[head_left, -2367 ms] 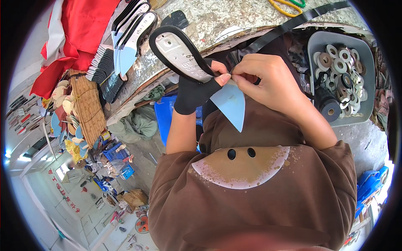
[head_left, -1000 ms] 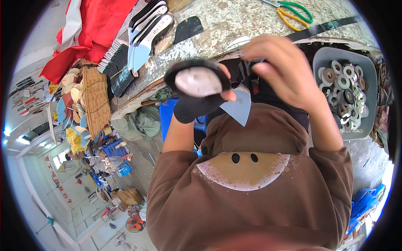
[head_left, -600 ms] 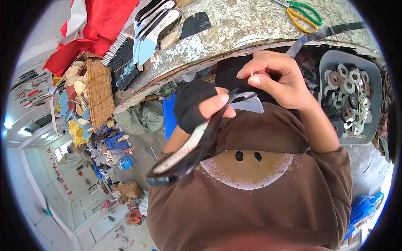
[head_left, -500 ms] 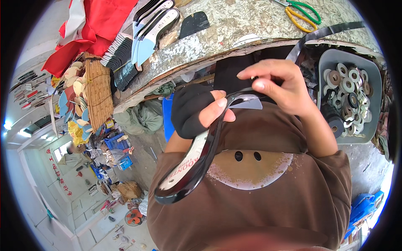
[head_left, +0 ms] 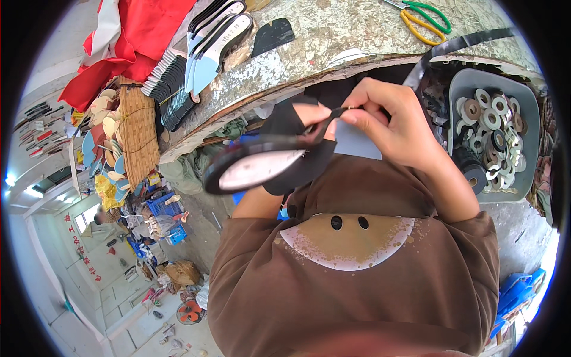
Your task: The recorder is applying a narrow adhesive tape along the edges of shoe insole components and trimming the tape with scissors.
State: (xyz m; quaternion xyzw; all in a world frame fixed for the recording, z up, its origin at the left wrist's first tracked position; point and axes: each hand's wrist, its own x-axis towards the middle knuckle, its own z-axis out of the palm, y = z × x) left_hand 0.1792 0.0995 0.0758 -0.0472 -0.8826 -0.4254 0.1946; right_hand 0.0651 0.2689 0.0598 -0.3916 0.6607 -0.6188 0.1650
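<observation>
My left hand (head_left: 285, 121), in a black fingerless glove, is closed around a shoe insole (head_left: 262, 169), white-faced with a glossy black edge. The insole is blurred and points to the left. Bare thumb and fingertips of this hand press at its right end. There my right hand (head_left: 390, 118), ungloved, pinches the end of a narrow black strip (head_left: 338, 111) between thumb and forefinger. Below the right fingers shows a light blue flat piece (head_left: 358, 141); I cannot tell whether it joins the insole.
On the worn bench (head_left: 333, 30) lie stacked insoles (head_left: 229, 38), a black flat piece (head_left: 273, 37) and scissors (head_left: 424, 22). A glossy black band (head_left: 458, 46) crosses its right edge. At right, a grey bin (head_left: 532, 143) holds tape rolls; a woven basket (head_left: 138, 134) stands left.
The insole has swung upward from a downward slant and points left. My left hand has turned with it. My right fingers have closed onto the strip and moved slightly left.
</observation>
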